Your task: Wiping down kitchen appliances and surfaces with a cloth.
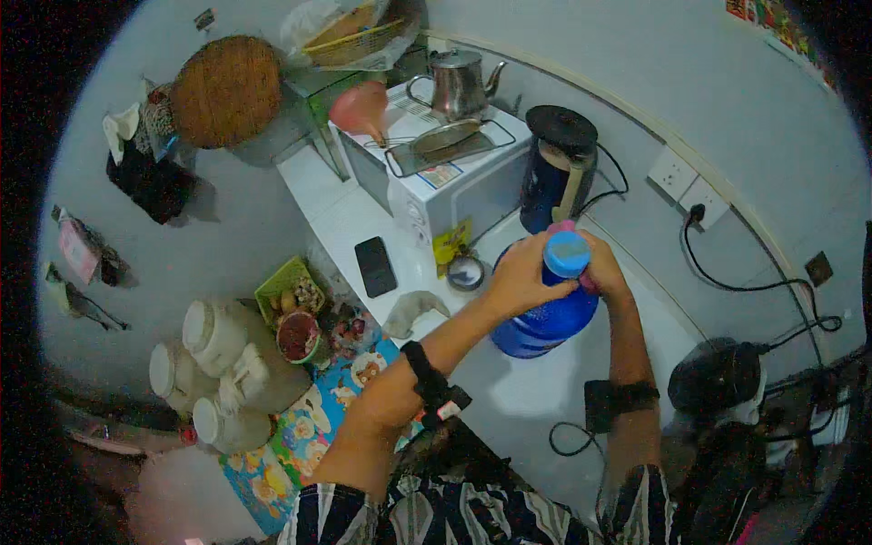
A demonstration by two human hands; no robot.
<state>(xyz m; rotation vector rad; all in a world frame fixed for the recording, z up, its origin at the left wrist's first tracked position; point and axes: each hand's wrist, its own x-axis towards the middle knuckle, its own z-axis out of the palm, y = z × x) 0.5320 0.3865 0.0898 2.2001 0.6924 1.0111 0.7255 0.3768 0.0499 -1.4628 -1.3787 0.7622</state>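
A large blue plastic water jug (545, 323) with a light blue cap (567, 253) stands on the white counter (504, 409) before me. My left hand (521, 279) grips the jug around its neck from the left side. On the other side, my right hand (605, 266) presses a pink cloth (587, 281) against the neck, just below the cap. Part of the cloth also shows behind the cap. The fingertips of my right hand are partly hidden.
Behind the jug stands a dark electric kettle (558, 170). A white microwave oven (470, 194) carries a metal teapot (458, 85) and a pink funnel (360, 109). Near the counter's left edge lie a phone (375, 266) and a grey cloth (414, 312). A cable (575, 443) hangs by my right forearm.
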